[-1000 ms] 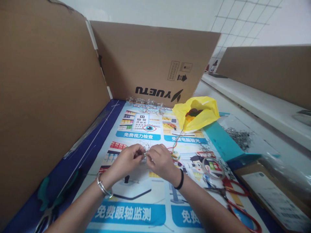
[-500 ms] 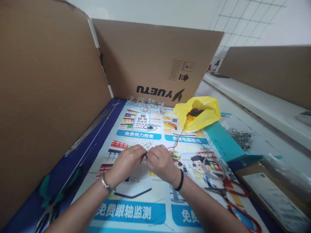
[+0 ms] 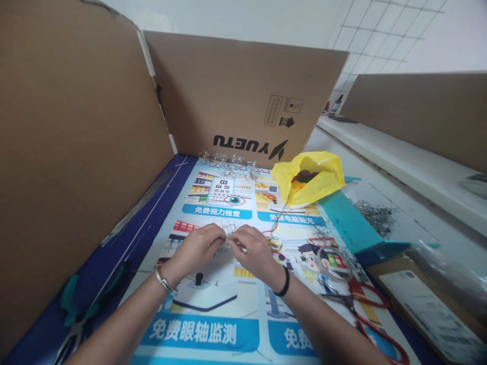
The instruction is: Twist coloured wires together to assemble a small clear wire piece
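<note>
My left hand (image 3: 200, 248) and my right hand (image 3: 254, 253) meet at the fingertips over the middle of the printed poster (image 3: 205, 304). Both pinch a bundle of thin wire (image 3: 230, 225), whose fine strands fan out just beyond the fingers. The exact spot of each grip is partly hidden. To the right of my right hand lie red, green and yellow cords (image 3: 274, 243). They run up to a yellow bag (image 3: 323, 177) with dark red and yellow contents.
Green-handled pliers (image 3: 78, 319) lie at left. Red-handled scissors (image 3: 353, 304), a tape roll (image 3: 335, 263) and a cardboard box (image 3: 426, 304) are at right. Wire pieces (image 3: 375, 217) pile beyond a teal sheet. More wire (image 3: 232, 159) lies along the cardboard wall (image 3: 236, 91) behind.
My fingertips have shifted slightly; my right thumb and fingers have loosened from a tighter curl. More of the wire shows between the hands. Other things stay put.
</note>
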A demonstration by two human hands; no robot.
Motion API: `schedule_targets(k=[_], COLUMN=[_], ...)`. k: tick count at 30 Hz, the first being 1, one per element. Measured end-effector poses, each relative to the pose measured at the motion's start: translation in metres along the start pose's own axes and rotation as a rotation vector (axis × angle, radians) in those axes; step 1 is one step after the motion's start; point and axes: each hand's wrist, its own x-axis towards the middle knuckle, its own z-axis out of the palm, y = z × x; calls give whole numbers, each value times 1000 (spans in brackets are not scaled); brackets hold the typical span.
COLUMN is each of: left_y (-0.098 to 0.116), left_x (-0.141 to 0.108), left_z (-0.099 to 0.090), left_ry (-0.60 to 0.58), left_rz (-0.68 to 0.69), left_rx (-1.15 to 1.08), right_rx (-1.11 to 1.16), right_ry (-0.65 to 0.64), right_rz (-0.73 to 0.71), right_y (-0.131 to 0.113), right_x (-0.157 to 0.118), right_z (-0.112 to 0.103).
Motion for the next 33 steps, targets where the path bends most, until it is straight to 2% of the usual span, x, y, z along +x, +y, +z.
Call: schedule_targets(k=[3,6,10,16,19,25,33], left_y=[-5,-7,-5,-1,0,5,8], left_x=[1,1,2,2,1,2,4], left_z=[-3,-4,-4,-4,-4,-4,-3], left_ry=[-8,-31,-51,-69,-78,-62,-36], left_rz=[21,53,97,107,50,-188,-304], left_rx=[-77,-110,-108,-105,-131,-185,-283], right_rx=[27,19,-3,-36,-44,-44,26], right_ry=[23,-16,-78,-74,-81,-82,-83], right_rz=[10,-37,-98,-114,-88,-28,61], right_y=[5,8,6,4,4,2,-1], right_x=[3,4,4,4,3,3,2], right_z=[-4,-6,-7,-4,-1,3,6])
